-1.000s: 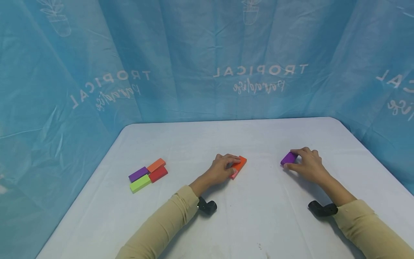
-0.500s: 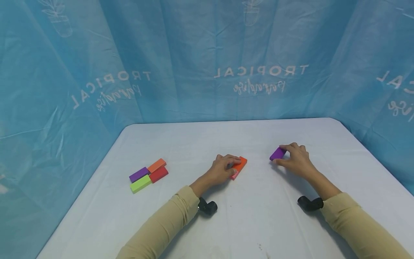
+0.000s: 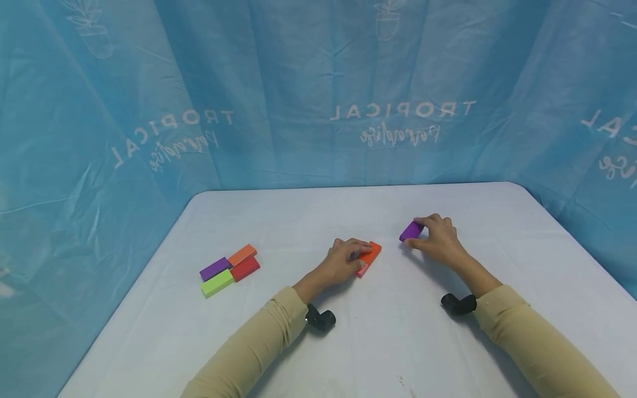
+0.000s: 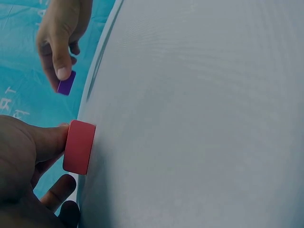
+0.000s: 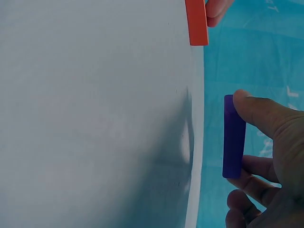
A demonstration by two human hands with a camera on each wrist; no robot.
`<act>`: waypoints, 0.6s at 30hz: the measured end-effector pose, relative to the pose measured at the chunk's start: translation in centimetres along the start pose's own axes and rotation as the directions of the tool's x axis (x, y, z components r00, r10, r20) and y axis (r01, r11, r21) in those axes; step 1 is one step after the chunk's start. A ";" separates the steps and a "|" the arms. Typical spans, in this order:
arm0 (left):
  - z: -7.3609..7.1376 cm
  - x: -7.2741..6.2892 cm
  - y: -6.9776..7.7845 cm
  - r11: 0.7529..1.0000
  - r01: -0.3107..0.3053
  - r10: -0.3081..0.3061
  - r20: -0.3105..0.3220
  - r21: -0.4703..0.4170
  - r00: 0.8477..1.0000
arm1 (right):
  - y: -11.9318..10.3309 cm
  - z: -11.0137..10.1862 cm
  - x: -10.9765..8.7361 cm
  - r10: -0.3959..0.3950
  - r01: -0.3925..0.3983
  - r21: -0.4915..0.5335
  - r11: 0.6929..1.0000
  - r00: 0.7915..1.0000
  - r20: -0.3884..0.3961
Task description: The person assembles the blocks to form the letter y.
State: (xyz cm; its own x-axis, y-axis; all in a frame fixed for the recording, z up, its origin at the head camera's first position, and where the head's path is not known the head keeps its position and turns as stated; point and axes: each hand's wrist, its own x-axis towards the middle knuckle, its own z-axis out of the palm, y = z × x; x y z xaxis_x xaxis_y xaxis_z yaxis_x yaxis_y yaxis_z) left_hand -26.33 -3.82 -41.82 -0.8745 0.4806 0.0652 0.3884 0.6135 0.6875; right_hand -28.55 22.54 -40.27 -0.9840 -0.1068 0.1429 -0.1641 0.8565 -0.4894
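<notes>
An orange block (image 3: 369, 255) lies slanted on the white table near its middle, its near end looking pinkish red. My left hand (image 3: 340, 261) grips it, thumb at the near end and fingers over the top. In the left wrist view the block's end face (image 4: 79, 147) shows against the thumb. To the right and farther back, my right hand (image 3: 438, 239) pinches a purple block (image 3: 411, 231) by its ends between thumb and fingers. That block is held off the table, its shadow falling below the hand, and it stands apart from the orange one.
At the left lies a cluster of blocks: purple (image 3: 215, 268), orange (image 3: 242, 255), red (image 3: 245, 268) and lime green (image 3: 217, 283), side by side. A blue printed curtain (image 3: 298, 155) hangs round the table's (image 3: 298, 215) back and sides. Black wrist cameras sit by both cuffs.
My right hand has carried the purple block leftward and slightly back, closer to the orange block. My left hand and the orange block have stayed in place.
</notes>
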 end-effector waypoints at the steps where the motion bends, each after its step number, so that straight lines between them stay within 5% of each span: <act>1: 0.0 0.0 0.0 1.000 -0.002 0.002 0.000 0.003 1.000 | -0.1 0.1 0.2 -0.003 0.003 -0.002 1.000 1.000 0.000; 18: 0.0 0.1 0.0 1.000 -0.019 0.019 0.001 0.008 1.000 | -1.7 1.8 2.0 0.015 -0.014 -0.006 1.000 0.997 0.072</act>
State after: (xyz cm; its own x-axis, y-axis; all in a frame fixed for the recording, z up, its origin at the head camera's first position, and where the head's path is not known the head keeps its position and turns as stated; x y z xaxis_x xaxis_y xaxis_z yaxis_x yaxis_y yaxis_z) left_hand -26.40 -3.78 -41.80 -0.8669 0.4924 0.0775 0.4069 0.6095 0.6804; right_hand -30.36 19.94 -40.72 -0.9888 -0.1303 0.0731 -0.1494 0.8609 -0.4864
